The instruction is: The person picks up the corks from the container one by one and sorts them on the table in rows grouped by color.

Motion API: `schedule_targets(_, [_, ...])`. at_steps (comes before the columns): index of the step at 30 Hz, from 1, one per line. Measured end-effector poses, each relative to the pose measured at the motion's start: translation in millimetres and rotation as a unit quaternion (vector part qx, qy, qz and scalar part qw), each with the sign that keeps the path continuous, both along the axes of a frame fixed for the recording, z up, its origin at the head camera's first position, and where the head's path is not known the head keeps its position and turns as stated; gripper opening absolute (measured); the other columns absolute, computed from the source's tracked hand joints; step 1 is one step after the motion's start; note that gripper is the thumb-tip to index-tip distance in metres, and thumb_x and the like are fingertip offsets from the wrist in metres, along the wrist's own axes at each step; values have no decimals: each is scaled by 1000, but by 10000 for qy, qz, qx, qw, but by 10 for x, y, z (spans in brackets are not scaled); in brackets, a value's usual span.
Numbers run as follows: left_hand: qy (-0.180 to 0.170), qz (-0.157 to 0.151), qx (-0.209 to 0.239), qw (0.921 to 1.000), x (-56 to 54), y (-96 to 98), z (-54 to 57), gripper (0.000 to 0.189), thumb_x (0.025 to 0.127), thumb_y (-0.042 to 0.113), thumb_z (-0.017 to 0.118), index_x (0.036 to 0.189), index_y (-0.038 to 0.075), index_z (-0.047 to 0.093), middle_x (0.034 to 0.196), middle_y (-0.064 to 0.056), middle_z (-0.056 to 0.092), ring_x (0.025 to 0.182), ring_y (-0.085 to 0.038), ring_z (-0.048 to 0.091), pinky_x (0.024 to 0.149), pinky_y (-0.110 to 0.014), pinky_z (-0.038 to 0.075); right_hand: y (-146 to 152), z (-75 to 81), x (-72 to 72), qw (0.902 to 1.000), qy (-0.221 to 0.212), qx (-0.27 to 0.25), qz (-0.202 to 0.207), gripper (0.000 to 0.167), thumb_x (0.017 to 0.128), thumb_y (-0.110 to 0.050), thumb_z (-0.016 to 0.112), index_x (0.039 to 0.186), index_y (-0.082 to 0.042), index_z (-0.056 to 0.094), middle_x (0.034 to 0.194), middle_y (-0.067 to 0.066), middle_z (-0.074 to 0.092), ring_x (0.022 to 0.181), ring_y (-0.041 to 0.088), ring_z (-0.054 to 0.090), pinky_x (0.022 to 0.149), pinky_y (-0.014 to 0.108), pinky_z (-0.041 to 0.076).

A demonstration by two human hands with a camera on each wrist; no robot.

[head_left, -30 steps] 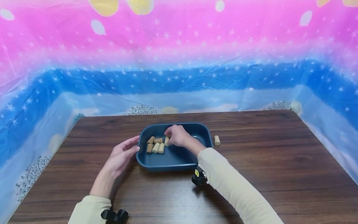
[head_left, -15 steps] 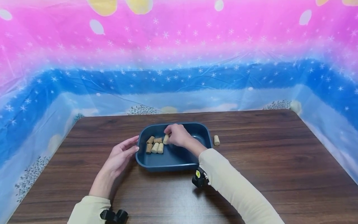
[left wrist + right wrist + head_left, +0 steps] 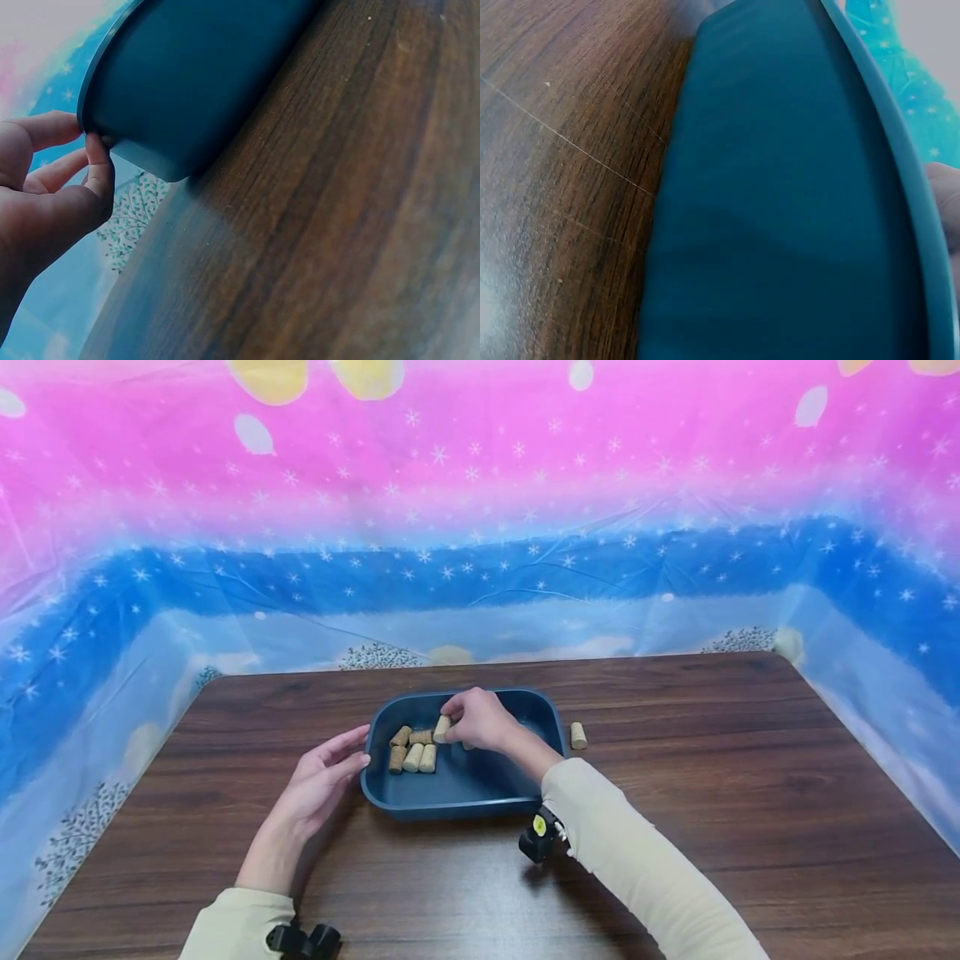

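Fingertips of my left hand (image 3: pixel 318 781) touch the left end of a dark blue rectangular tray (image 3: pixel 450 806); the left wrist view shows them at its rim (image 3: pixel 86 97). My right hand (image 3: pixel 480 718) reaches over the tray and pinches a pale cork (image 3: pixel 442 727) between thumb and fingers. Left of that cork lie several others, among them a darker brown cork (image 3: pixel 397 760) and a pale cork (image 3: pixel 427 758). Another pale piece (image 3: pixel 468 746) peeks out below the right hand, mostly hidden. In the right wrist view the tray's side wall (image 3: pixel 780 187) hides most of the hand.
One pale cork (image 3: pixel 577 735) stands on the brown wooden table (image 3: pixel 712 793) just right of the tray. A pink and blue printed cloth (image 3: pixel 480 568) hangs behind the table and along both sides.
My right hand has lifted the pinched cork slightly, and a piece of another cork now shows beneath the hand. The left hand stays at the tray's left end.
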State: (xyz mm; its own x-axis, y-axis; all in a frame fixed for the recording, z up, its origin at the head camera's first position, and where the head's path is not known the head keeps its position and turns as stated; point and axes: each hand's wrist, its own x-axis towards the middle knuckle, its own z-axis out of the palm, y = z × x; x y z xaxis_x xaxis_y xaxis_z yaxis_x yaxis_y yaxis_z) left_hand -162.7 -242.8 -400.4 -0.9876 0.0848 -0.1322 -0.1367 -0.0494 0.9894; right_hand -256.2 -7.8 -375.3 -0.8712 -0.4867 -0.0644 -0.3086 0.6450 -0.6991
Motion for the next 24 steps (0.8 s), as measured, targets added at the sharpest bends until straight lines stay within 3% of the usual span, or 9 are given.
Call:
schedule_targets(13, [-1,-49,1,10000,-9,8,3,56,99,6,53,148,-4,30,148,-21,32,121,-13,48,99,-20,40,178,73,-19,9993,-104,-343,36,36,84,-7,73,119,-1,66,111,11,66,105,23,61,80,31,53])
schedule_targets(24, [59,23,145,9999,-9,-1,-25,57,97,3,54,147,-8,29,146,-24,33,113,-9,54,96,-18,42,360,132,-34,9986,-87,-457,239,38,83,-8,74,120,-3,65,116,10,64,111,25,59,86,34,51])
